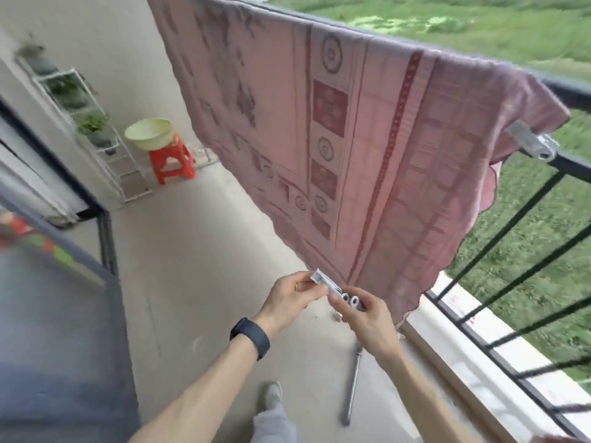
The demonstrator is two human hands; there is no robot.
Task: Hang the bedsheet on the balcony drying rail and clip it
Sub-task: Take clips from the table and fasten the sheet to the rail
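Note:
A pink patterned bedsheet [335, 129] hangs over the black balcony rail [572, 94], draped down the inner side. One grey clip [531, 143] sits at the sheet's right edge by the rail. Low in the middle, my left hand [292, 298] and my right hand [364, 311] meet just below the sheet's hem. Between them is a bunch of metal clips [339, 290]. The left fingers pinch its upper end, and the right fingers curl round its lower end.
Black railing bars [499, 238] and a white ledge [499, 340] run along the right. A metal rod [353, 385] lies on the concrete floor. At the back left stand a red stool [172, 164] carrying a pale basin [148, 134] and a plant rack [86, 119].

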